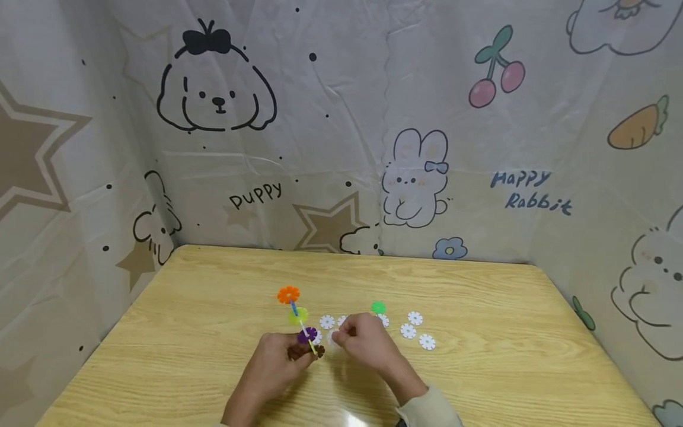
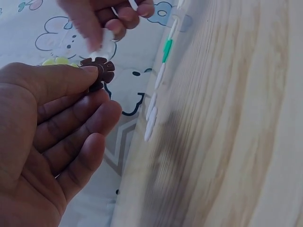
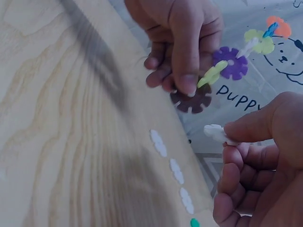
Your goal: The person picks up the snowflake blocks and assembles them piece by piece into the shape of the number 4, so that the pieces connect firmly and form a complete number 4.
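My left hand point(image 1: 277, 362) pinches a brown notched disc point(image 3: 191, 101) between thumb and fingers. That disc is the lower end of a chain of slotted-together discs: a yellow-green disc point(image 3: 212, 74), a purple disc point(image 3: 230, 63), then white, yellow, blue and an orange disc point(image 1: 289, 295) at the top. My right hand point(image 1: 370, 344) pinches a white notched disc point(image 3: 215, 133) by its edge. In the right wrist view this white disc is a short gap away from the brown one. Pale slivers show by the right hand's other fingers in the left wrist view; their nature is unclear.
Several loose white discs lie flat on the wooden table point(image 1: 480, 379), among them a white disc point(image 1: 327, 322) beyond the hands and a white disc point(image 1: 427, 342) to the right. A green disc point(image 1: 378, 307) lies behind the right hand. Printed cloth point(image 1: 331, 148) hangs around the table.
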`<state>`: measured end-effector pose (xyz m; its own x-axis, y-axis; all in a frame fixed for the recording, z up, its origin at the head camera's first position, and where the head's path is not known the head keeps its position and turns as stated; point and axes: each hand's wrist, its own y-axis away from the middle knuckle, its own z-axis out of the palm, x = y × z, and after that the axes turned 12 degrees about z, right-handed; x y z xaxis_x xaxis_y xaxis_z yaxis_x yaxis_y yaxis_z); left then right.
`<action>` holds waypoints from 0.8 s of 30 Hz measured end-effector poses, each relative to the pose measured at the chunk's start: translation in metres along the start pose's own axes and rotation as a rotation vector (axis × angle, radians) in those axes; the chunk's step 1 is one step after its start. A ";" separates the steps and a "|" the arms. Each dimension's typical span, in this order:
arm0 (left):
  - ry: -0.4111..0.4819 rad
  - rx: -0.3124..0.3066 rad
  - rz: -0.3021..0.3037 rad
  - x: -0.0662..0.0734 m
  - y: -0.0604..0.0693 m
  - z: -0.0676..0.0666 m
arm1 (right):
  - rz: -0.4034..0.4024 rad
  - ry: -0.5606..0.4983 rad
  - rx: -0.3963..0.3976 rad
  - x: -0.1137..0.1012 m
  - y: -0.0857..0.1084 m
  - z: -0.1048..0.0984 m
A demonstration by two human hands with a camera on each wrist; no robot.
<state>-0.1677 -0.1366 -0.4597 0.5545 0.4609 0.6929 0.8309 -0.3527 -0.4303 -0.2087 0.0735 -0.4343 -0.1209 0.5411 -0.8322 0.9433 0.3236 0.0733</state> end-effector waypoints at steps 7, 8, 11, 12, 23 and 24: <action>-0.009 0.013 0.029 0.002 -0.003 0.005 | 0.013 -0.073 0.002 -0.006 0.004 -0.004; -0.010 0.018 0.036 0.002 -0.003 0.006 | 0.013 -0.073 0.005 -0.006 0.004 -0.004; -0.004 0.024 0.051 0.002 -0.004 0.008 | 0.017 -0.065 0.014 -0.007 0.003 -0.003; -0.002 0.025 0.054 0.003 -0.005 0.009 | 0.018 -0.065 0.017 -0.007 0.003 -0.003; -0.043 0.025 0.065 0.006 -0.007 0.013 | 0.019 -0.073 0.021 -0.009 0.004 -0.001; -0.047 0.027 0.066 0.006 -0.007 0.014 | 0.020 -0.073 0.020 -0.009 0.004 -0.001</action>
<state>-0.1699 -0.1198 -0.4605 0.6092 0.4752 0.6348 0.7930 -0.3621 -0.4899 -0.2046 0.0707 -0.4262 -0.0799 0.4894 -0.8684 0.9514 0.2973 0.0800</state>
